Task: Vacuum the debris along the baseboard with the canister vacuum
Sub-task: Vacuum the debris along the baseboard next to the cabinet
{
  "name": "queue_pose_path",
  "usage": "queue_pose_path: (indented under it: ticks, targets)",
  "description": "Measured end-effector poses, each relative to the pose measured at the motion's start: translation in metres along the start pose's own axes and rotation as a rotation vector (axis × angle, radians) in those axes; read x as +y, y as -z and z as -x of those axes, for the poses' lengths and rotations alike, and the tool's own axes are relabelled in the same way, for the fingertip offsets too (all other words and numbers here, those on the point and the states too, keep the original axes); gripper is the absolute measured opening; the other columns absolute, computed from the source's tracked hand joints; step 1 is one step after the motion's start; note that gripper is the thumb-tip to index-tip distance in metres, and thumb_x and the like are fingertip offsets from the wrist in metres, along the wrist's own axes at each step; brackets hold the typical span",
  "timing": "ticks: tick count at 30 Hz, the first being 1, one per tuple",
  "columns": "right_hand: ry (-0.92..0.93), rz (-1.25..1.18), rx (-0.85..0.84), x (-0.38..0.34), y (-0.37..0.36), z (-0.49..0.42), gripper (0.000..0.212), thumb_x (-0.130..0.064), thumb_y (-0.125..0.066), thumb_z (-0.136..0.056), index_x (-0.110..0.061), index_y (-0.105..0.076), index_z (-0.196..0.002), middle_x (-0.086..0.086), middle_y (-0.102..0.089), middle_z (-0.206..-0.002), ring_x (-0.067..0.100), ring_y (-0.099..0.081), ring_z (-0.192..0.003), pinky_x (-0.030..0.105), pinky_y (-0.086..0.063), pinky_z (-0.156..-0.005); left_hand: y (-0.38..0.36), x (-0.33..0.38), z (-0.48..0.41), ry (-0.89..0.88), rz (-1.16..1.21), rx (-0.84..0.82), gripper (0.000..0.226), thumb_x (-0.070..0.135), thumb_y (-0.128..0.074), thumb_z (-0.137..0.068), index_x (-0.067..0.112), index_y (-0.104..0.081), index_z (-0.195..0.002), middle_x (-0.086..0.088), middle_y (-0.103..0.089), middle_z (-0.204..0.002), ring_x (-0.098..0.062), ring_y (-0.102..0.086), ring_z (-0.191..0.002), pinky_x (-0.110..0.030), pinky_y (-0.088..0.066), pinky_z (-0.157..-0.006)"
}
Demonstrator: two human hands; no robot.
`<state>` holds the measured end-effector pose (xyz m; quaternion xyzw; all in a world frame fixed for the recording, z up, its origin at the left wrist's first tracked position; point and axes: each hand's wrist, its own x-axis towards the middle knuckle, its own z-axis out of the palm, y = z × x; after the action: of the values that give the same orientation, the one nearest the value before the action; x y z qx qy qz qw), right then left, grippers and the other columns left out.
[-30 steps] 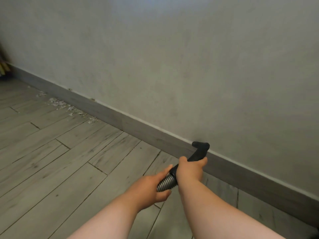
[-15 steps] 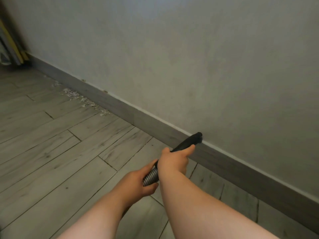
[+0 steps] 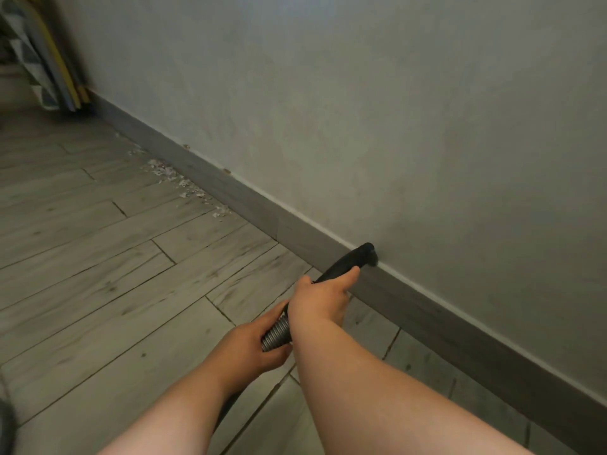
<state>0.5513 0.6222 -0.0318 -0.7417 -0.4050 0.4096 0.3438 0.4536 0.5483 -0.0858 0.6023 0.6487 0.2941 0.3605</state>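
My right hand [image 3: 320,302] grips the black handle [image 3: 353,259] of the vacuum hose, thumb stretched along it; the handle's tip points at the wall just above the grey baseboard [image 3: 295,229]. My left hand [image 3: 253,349] holds the ribbed silver hose [image 3: 277,333] right behind the right hand. White debris [image 3: 184,185] lies scattered on the floor along the baseboard, far to the left of the handle. The canister and any nozzle are out of view.
Grey wood-look floor planks [image 3: 115,274] stretch left and toward me. Folded patterned and yellow items [image 3: 42,60] lean against the wall at the top left corner. A grey plastered wall [image 3: 394,126] fills the right and top.
The view has swung left and the debris now sits nearer the middle. Both hands keep their hold, and the handle has turned from hooked to pointing along toward the wall.
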Motion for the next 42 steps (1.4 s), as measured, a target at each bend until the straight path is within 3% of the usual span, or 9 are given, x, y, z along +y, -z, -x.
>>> queue_pose_path:
  ticks: [5,9,14,19,24,28,42]
  targets:
    - [0.046,0.033,-0.067,-0.013,-0.016,0.000,0.081,-0.029,-0.051,-0.097,-0.028,0.006,-0.154,0.011,-0.054,-0.126,0.021,-0.048,-0.074,0.031,-0.037,-0.064,0.011,-0.010,-0.005,0.027,0.031,0.046,0.075,0.032,-0.071,-0.081,0.069,-0.026,-0.129,0.017,-0.068,-0.099,0.012,-0.061,-0.076,-0.007,-0.046,-0.065]
    - [0.059,0.024,-0.109,-0.022,-0.026,-0.004,0.082,-0.028,-0.052,-0.095,-0.030,0.005,-0.154,0.011,-0.055,-0.125,0.022,-0.053,-0.080,0.033,-0.040,-0.067,0.017,-0.014,-0.010,0.042,0.032,0.085,0.077,0.035,-0.070,-0.081,0.066,-0.025,-0.134,0.018,-0.067,-0.099,0.015,-0.060,-0.077,-0.009,-0.048,-0.068]
    - [0.048,-0.103,-0.141,-0.027,-0.027,-0.014,0.082,-0.023,-0.056,-0.092,-0.034,-0.004,-0.154,0.002,-0.052,-0.098,0.013,-0.053,-0.066,0.032,-0.043,-0.064,0.018,-0.014,-0.017,0.054,-0.020,0.105,0.083,0.044,-0.069,-0.080,0.064,-0.016,-0.139,0.016,-0.064,-0.109,0.001,-0.063,-0.089,-0.019,-0.053,-0.079]
    - [0.027,-0.259,-0.131,-0.021,-0.027,-0.019,0.079,-0.021,-0.058,-0.089,-0.039,-0.014,-0.153,-0.008,-0.051,-0.086,0.014,-0.059,-0.071,0.032,-0.048,-0.066,0.019,-0.010,-0.022,0.029,-0.158,0.110,0.084,0.046,-0.064,-0.083,0.069,-0.001,-0.133,0.014,-0.062,-0.104,-0.005,-0.061,-0.087,-0.023,-0.052,-0.079]
    - [-0.023,-0.432,-0.121,-0.001,-0.023,-0.023,0.074,-0.018,-0.057,-0.091,-0.043,-0.020,-0.149,-0.011,-0.054,-0.093,0.015,-0.061,-0.077,0.029,-0.047,-0.060,0.019,-0.013,-0.022,-0.001,-0.252,0.055,0.084,0.047,-0.063,-0.084,0.076,0.005,-0.124,0.013,-0.062,-0.107,-0.006,-0.060,-0.087,-0.024,-0.051,-0.079]
    - [-0.035,-0.506,-0.121,0.010,-0.018,-0.028,0.072,-0.015,-0.057,-0.091,-0.044,-0.024,-0.148,-0.008,-0.057,-0.099,0.018,-0.063,-0.084,0.030,-0.049,-0.063,0.015,-0.010,-0.023,-0.024,-0.277,0.008,0.083,0.046,-0.062,-0.084,0.069,0.000,-0.135,0.018,-0.059,-0.098,-0.003,-0.056,-0.079,-0.019,-0.048,-0.072]
    - [-0.036,-0.533,-0.220,0.004,-0.007,-0.049,0.069,-0.013,-0.055,-0.092,-0.045,-0.029,-0.147,-0.001,-0.060,-0.110,0.021,-0.064,-0.086,0.033,-0.054,-0.065,0.007,0.001,-0.038,-0.029,-0.288,0.015,0.084,0.047,-0.061,-0.086,0.066,0.002,-0.138,0.014,-0.062,-0.109,-0.003,-0.059,-0.086,-0.024,-0.052,-0.079]
